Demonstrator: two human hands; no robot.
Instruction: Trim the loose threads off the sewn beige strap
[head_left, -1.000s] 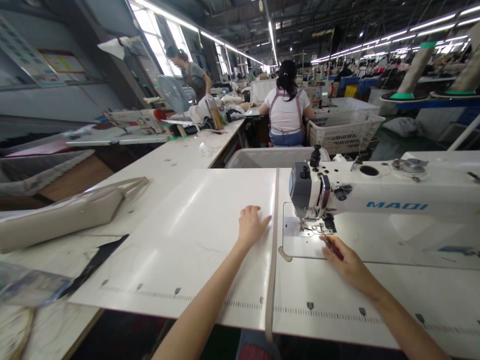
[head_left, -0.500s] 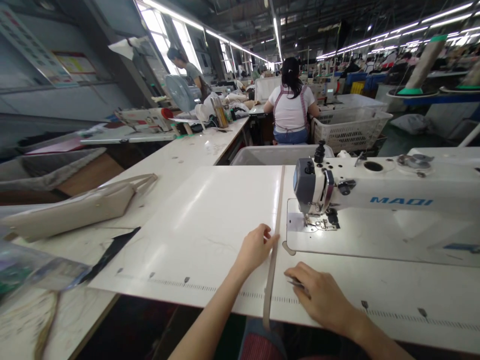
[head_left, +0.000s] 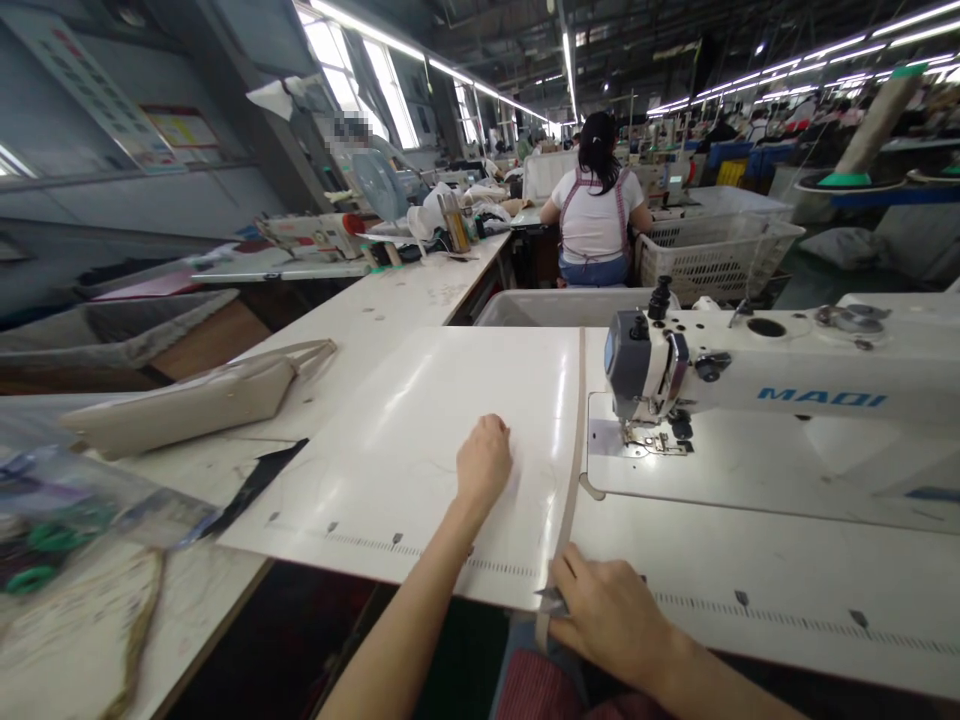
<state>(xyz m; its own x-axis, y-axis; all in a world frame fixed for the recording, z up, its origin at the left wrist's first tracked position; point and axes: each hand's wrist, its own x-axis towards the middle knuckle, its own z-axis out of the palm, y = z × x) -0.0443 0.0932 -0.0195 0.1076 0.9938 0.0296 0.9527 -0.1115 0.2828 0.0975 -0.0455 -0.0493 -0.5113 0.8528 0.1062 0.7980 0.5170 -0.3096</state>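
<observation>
A long, narrow beige strip (head_left: 580, 420) lies on the white sewing table (head_left: 420, 400), running from the back edge and over the front edge, to the left of the sewing machine (head_left: 750, 375). At the front edge, my right hand (head_left: 619, 615) is closed round small metal thread snips (head_left: 553, 601), their pointed blades against the strip. Whether its fingers also grip the strip is unclear. My left hand (head_left: 484, 462) is closed over the table, left of the strip and apart from it. Anything between its fingertips is hidden.
A beige bag (head_left: 195, 400) lies on the left table beside black material (head_left: 259, 485) and a clear plastic bag (head_left: 112, 500). Behind the table are a pale bin (head_left: 517, 305), a co-worker (head_left: 596, 215) seated facing away, and a white basket (head_left: 712, 255).
My left hand has left the strip and moved left, its fingers closing. My right hand has come left and down to the strip with the snips. The strip now curves. The view has shifted slightly.
</observation>
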